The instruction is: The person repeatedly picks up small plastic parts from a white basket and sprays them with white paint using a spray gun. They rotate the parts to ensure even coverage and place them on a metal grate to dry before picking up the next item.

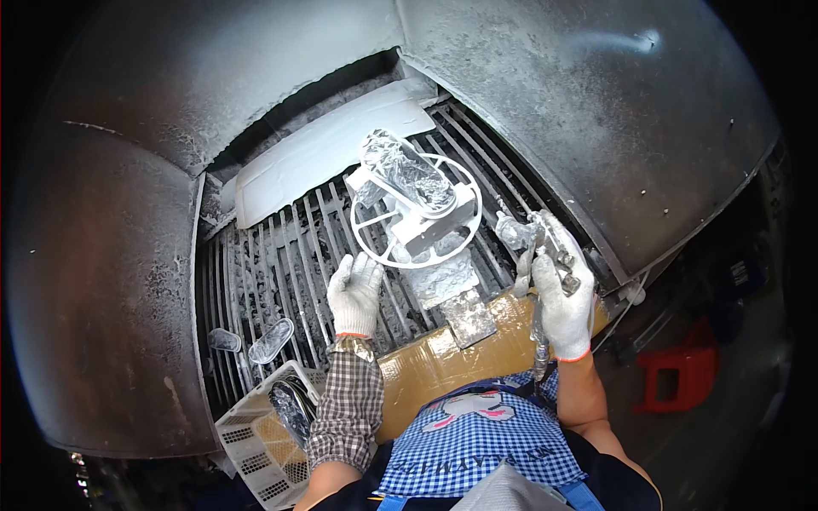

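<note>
A white spoked wheel [475, 223] stands over a slatted grate in the middle. On its white block mount [430, 226] lies a long oval piece wrapped in crinkled silvery film [409, 170], with a pale rim at its near end. My left hand [354, 294], in a white knit glove, is beside the wheel's near left rim. Its fingers are stretched out and hold nothing; whether the tips touch the rim I cannot tell. To the right of the wheel, my gloved right hand [562, 285] is closed round a coated spray gun [518, 234], whose front end faces the wheel.
Sooty metal walls [613, 111] enclose the grate [294, 255] on three sides. Two small oval pieces [271, 341] lie at the left. A white plastic basket [256, 434] holds dark film-wrapped things. Brown tape-covered board [409, 370] lines the front edge. A red stool [677, 375] stands at the right.
</note>
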`<state>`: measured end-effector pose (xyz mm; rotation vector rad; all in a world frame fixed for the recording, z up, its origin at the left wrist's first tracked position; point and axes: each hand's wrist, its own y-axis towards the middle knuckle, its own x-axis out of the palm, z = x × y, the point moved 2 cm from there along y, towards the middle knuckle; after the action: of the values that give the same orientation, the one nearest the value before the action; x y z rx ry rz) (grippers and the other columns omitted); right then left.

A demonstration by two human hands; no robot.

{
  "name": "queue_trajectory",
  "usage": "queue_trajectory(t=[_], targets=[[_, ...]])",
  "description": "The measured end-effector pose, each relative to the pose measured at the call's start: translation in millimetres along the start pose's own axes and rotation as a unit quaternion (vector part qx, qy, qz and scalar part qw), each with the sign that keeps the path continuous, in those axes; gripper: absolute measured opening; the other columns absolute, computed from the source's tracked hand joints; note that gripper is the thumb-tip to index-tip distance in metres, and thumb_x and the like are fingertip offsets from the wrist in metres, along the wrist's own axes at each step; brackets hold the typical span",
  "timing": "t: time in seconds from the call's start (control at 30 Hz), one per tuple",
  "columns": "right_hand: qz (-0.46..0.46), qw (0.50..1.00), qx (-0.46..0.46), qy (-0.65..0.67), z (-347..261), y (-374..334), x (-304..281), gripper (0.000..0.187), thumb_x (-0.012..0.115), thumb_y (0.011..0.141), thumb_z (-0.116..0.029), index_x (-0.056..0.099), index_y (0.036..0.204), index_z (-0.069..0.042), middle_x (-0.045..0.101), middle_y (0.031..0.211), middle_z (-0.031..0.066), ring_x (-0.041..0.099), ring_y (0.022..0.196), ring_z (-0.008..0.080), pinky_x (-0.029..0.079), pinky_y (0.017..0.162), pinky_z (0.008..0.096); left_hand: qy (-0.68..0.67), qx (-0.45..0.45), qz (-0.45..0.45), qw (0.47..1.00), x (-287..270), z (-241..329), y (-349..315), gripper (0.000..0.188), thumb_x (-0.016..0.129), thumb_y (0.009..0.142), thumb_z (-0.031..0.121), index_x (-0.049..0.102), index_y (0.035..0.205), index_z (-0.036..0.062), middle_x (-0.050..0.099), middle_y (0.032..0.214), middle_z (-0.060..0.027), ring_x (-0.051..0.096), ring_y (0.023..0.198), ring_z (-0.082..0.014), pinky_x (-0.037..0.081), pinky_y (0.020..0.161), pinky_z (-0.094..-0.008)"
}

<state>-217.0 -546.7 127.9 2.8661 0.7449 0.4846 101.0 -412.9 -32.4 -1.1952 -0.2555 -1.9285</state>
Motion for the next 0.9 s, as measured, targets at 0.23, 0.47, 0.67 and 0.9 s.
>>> queue_trajectory(t=[0.23, 0.47, 0.67, 0.9], targets=[[-0.047, 0.998, 0.013, 0.038, -0.7, 0.1, 0.0, 0.055, 0.064, 0.108, -0.014, 0.046, 0.157, 0.005, 0.07, 0.099, 0.0048, 0.063, 0.078, 0.0059, 0.053, 0.07, 0.0213, 0.056, -0.079, -0.027, 0.995, 19.4, -45.5, -33.7, 0.035, 0.056, 0.1, 0.016, 0.059, 0.129, -0.0037, 0.067, 0.127, -0.0228, 0.067, 0.117, -0.0395, 0.057, 0.103, -0.0543], [-0.079, 0.995, 0.036, 0.055, -3.1, 4.2, 2.2, 0.056, 0.066, 0.107, -0.016, 0.047, 0.155, 0.006, 0.071, 0.104, 0.0081, 0.064, 0.08, 0.0074, 0.054, 0.07, 0.0221, -0.005, -0.118, -0.058, 0.991, 28.8, -60.6, -40.3, 0.049, 0.06, 0.1, 0.021, 0.056, 0.14, -0.0067, 0.062, 0.141, -0.0291, 0.061, 0.131, -0.0449, 0.052, 0.111, -0.0573], [-0.094, 0.992, 0.059, 0.06, 1.3, 11.0, 4.4, 0.054, 0.064, 0.109, -0.014, 0.048, 0.156, 0.005, 0.072, 0.104, 0.0067, 0.065, 0.077, 0.0072, 0.056, 0.067, 0.022, 0.034, -0.095, -0.07, 0.992, 24.4, -40.5, -38.1, 0.059, 0.06, 0.099, 0.024, 0.051, 0.148, -0.0067, 0.059, 0.147, -0.0286, 0.058, 0.134, -0.0428, 0.05, 0.112, -0.0558], [-0.116, 0.988, 0.064, 0.082, 13.5, 21.7, 16.5, 0.057, 0.066, 0.107, -0.013, 0.047, 0.158, 0.004, 0.072, 0.106, 0.0051, 0.064, 0.079, 0.0053, 0.057, 0.068, 0.0229, 0.072, -0.061, -0.082, 0.992, 21.7, -19.1, -35.9, 0.065, 0.062, 0.096, 0.025, 0.046, 0.152, -0.0052, 0.057, 0.15, -0.0255, 0.058, 0.133, -0.0453, 0.049, 0.112, -0.0609]])
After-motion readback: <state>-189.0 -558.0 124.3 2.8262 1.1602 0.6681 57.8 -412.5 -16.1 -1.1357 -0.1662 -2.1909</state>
